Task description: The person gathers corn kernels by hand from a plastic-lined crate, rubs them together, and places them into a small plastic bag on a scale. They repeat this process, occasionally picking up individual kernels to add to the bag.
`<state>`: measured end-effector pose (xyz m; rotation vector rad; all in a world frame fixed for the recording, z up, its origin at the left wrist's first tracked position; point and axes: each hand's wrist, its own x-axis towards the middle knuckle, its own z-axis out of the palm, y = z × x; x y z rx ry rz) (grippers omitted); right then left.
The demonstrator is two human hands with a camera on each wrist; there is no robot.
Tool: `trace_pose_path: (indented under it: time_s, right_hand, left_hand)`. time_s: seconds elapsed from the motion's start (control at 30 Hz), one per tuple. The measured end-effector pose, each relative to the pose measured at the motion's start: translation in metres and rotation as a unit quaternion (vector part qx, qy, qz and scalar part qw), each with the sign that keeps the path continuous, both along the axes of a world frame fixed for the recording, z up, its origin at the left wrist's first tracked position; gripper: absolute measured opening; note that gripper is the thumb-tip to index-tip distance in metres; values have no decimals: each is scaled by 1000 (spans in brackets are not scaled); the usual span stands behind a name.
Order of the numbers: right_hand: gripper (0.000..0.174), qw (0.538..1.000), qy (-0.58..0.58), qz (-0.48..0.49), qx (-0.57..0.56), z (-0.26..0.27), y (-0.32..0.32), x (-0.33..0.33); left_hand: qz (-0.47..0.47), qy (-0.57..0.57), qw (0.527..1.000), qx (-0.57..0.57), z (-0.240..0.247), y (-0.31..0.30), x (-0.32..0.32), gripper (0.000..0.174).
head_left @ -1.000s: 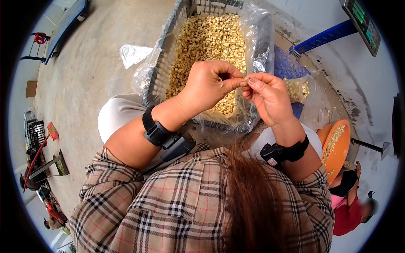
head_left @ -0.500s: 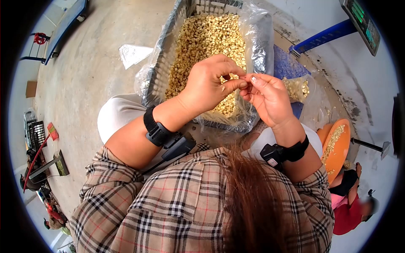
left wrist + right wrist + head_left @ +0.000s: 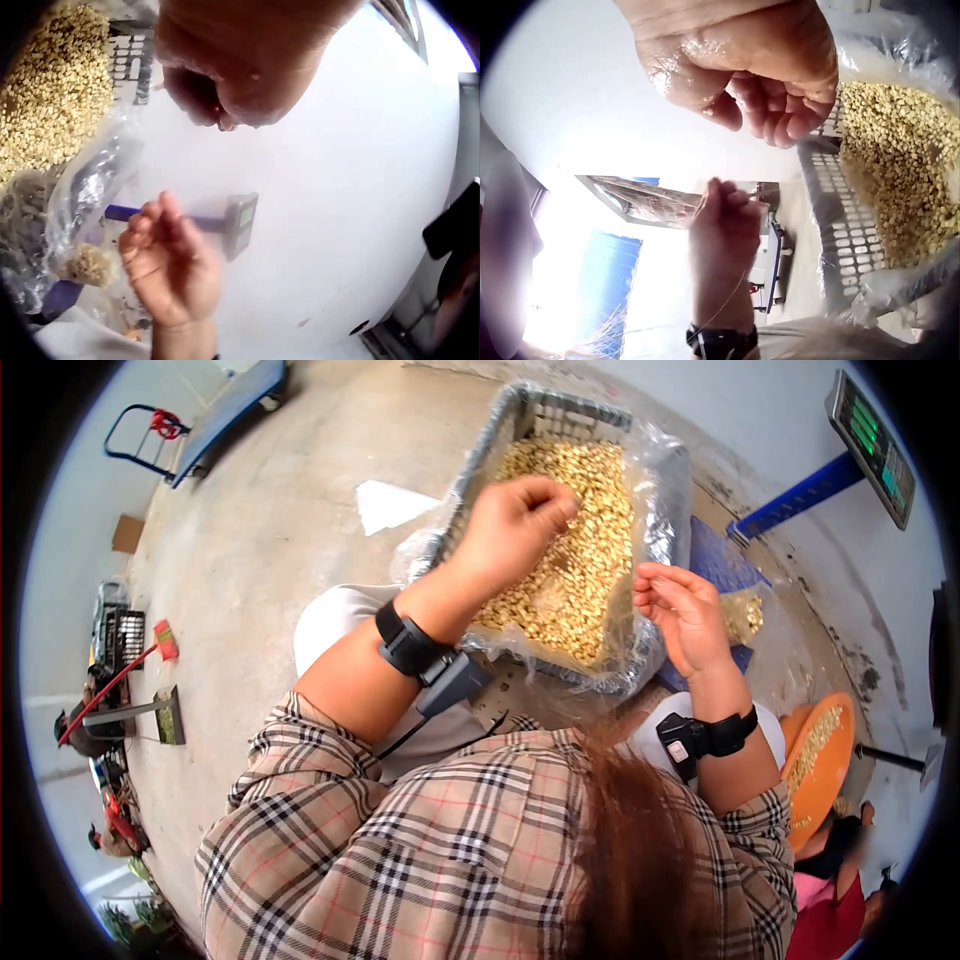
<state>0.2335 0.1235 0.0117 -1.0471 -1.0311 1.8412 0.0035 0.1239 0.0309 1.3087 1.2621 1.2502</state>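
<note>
My left hand [image 3: 515, 530] is over a crate heaped with pale yellow, corn-like kernels [image 3: 590, 550]. Its fingers are curled with the thumb against the index finger, and no held thing shows clearly at the tips. In the left wrist view a small bit clings near the left fingertips [image 3: 225, 124]. My right hand [image 3: 685, 615] hangs apart from it, by the crate's right side, palm turned up and fingers loosely bent. Nothing shows in that hand, though its skin [image 3: 705, 49] looks wet with small bits stuck on.
Clear plastic lines the grey crate [image 3: 455, 510]. Right of it are a bag of kernels [image 3: 742, 615], a blue-posted scale [image 3: 868, 445] and an orange basin [image 3: 825, 755]. A white sheet [image 3: 392, 507] lies on the floor, with a blue cart [image 3: 230, 415] farther off. Another person sits at lower right.
The fingertips of both hands, together earlier, have parted. The left hand has moved up over the kernels and the right hand has drawn away to the right. The head view has shifted.
</note>
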Motion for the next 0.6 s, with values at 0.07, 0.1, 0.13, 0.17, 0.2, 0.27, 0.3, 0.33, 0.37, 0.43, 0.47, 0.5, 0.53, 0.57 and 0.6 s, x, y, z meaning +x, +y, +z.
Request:
trace_pose_path:
  time_s: [0.07,0.1,0.13,0.17,0.2,0.27,0.3,0.33,0.37,0.43,0.47,0.5,0.53,0.57,0.6]
  right_hand:
    - [22,1000,4,-18,6,-11,7,8]
    - [22,1000,2,-30,2,-16,9,11]
    - [22,999,-6,-36,7,-19,12,12]
    - [22,999,-16,-42,9,-27,16,15]
    - [23,999,-23,-47,11,-30,17,18]
    - [22,998,-14,-62,15,-35,20,23]
    - [22,997,-16,-67,22,-37,21,24]
    - [22,997,-18,-72,28,-40,22,27]
    - [22,997,-19,-73,32,-44,23,30]
    - [23,995,-41,-87,35,-51,25,26]
    - [24,994,-44,-91,28,-56,28,29]
    - [24,994,-52,-92,28,-60,29,30]
    - [25,993,-62,-93,29,-65,31,31]
    - [25,993,-70,-92,29,-69,33,31]
    - [25,992,-78,-92,29,-72,34,32]
  left_hand:
    - [36,-112,993,-11,16,8,-35,14]
    - [70,-146,987,-2,26,7,-53,14]
    - [106,-182,978,8,37,3,-73,14]
    - [130,-167,977,21,38,2,-101,13]
    - [154,-149,976,34,41,-6,-133,12]
    - [211,-95,973,5,41,-34,-198,12]
    - [238,-73,968,-7,36,-56,-228,13]
    - [265,-52,963,-20,27,-79,-254,15]
    - [294,-60,953,-39,16,-106,-278,15]
    - [362,-102,924,-70,-10,-149,-308,13]
    - [404,-132,902,-81,-19,-172,-312,12]
    - [444,-164,876,-92,-26,-192,-315,11]
    - [449,-185,869,-98,-33,-207,-317,10]
    - [453,-208,861,-105,-40,-222,-318,9]
    - [455,-230,853,-111,-46,-235,-317,8]
